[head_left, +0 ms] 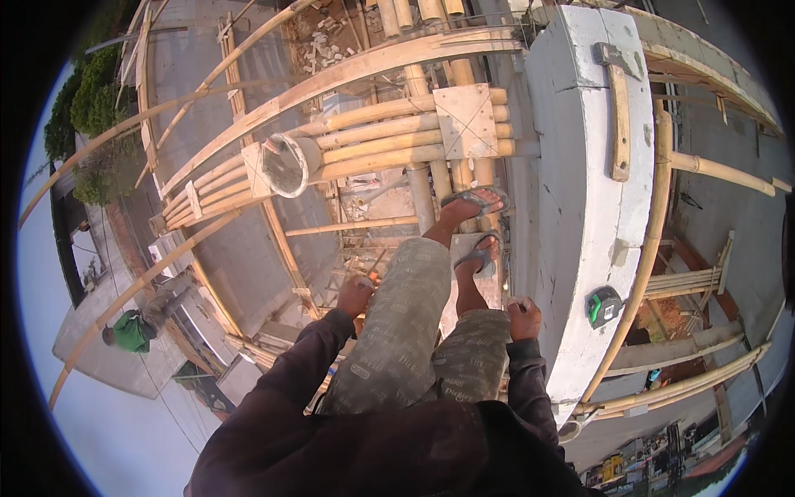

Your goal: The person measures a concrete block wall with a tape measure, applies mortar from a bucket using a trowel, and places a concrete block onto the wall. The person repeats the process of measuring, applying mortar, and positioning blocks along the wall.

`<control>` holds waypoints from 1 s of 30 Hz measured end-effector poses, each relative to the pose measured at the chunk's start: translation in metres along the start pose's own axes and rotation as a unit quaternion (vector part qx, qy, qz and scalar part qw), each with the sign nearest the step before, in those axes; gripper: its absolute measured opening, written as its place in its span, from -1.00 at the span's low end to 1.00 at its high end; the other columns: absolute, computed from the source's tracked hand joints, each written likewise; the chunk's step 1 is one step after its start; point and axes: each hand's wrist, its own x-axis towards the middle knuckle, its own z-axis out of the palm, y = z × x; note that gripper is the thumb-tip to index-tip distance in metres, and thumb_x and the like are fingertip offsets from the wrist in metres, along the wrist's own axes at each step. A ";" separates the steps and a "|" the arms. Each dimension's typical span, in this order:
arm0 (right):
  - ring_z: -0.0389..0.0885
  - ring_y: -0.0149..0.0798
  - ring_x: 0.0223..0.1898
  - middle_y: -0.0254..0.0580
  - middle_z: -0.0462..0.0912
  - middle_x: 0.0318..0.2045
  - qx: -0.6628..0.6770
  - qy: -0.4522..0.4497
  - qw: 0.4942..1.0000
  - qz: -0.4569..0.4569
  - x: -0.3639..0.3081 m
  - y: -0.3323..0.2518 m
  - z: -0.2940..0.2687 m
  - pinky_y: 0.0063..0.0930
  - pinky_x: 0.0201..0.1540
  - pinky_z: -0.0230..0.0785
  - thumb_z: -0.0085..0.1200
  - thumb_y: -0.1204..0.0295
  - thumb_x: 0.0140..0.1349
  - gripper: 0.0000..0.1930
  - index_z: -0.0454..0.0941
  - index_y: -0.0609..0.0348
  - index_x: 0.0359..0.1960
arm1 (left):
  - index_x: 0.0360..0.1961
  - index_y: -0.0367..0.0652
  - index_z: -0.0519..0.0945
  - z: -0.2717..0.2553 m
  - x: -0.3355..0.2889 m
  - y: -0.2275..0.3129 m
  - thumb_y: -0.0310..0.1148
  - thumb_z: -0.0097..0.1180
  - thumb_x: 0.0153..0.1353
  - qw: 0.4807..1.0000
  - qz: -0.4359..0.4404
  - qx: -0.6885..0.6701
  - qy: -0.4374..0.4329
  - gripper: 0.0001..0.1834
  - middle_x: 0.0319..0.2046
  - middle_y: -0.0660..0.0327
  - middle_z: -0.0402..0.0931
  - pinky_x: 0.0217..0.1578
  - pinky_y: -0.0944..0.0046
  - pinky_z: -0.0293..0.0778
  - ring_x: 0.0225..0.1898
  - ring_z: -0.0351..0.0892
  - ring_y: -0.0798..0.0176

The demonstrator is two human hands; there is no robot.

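Note:
My left hand point(356, 296) is curled closed beside my left knee, over the gap in the bamboo scaffold. Near my right thigh, my right hand point(523, 319) is also closed, next to the white block wall point(563, 215). Whether either hand holds something small I cannot make out. On top of the wall lie a hammer point(619, 124) with a wooden handle and, closer to me, a black and green tape measure point(604, 306). Neither hand touches these tools.
My sandalled feet point(476, 203) stand on bamboo poles. A bucket of grey mortar point(286, 166) sits on the bamboo platform point(381, 137), near a square board point(466, 122). Openings drop to lower levels. A person in green point(132, 331) is at the far left.

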 end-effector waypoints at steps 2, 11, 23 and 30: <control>0.65 -0.17 -0.34 -0.09 0.68 -0.44 -0.026 0.007 0.999 -0.018 0.006 -0.006 -0.004 -0.33 -0.20 0.45 0.14 0.38 0.08 -0.83 0.67 0.20 -0.37 | -0.30 -0.28 0.57 0.022 -0.007 -0.018 -0.34 0.12 0.10 0.997 0.065 0.036 0.000 -0.78 -0.44 0.12 0.59 -0.37 0.17 0.48 -0.40 0.60 0.23; 0.67 -0.14 -0.36 -0.05 0.68 -0.47 -0.070 -0.010 0.997 -0.027 0.004 0.005 -0.026 -0.31 -0.23 0.47 0.15 0.36 0.04 -0.80 0.68 0.22 -0.36 | -0.35 -0.26 0.59 0.085 -0.053 -0.046 -0.26 0.15 0.07 0.989 0.009 -0.146 0.036 -0.74 -0.41 0.01 0.61 -0.26 0.09 0.49 -0.30 0.63 0.03; 0.59 -0.13 -0.20 -0.06 0.59 -0.24 -0.038 0.186 0.882 -0.431 0.059 -0.378 -0.062 -0.32 -0.13 0.45 0.11 0.55 0.15 -0.89 0.54 0.24 -0.28 | 0.26 -0.22 0.27 0.025 0.393 0.205 -0.09 -0.47 0.46 0.943 0.164 0.195 0.214 -0.46 0.28 0.00 0.18 0.26 0.08 0.12 0.30 0.18 0.09; 0.55 0.17 0.00 0.15 0.60 -0.07 -0.480 0.330 0.772 -0.253 0.189 -0.618 -0.155 -0.06 0.07 0.36 0.11 0.31 0.18 -0.73 0.62 0.24 -0.20 | 0.35 -0.19 0.22 -0.064 0.309 0.127 0.03 -0.36 0.42 0.981 0.122 0.128 0.082 -0.35 0.36 -0.01 0.13 0.32 0.02 0.07 0.35 0.18 0.05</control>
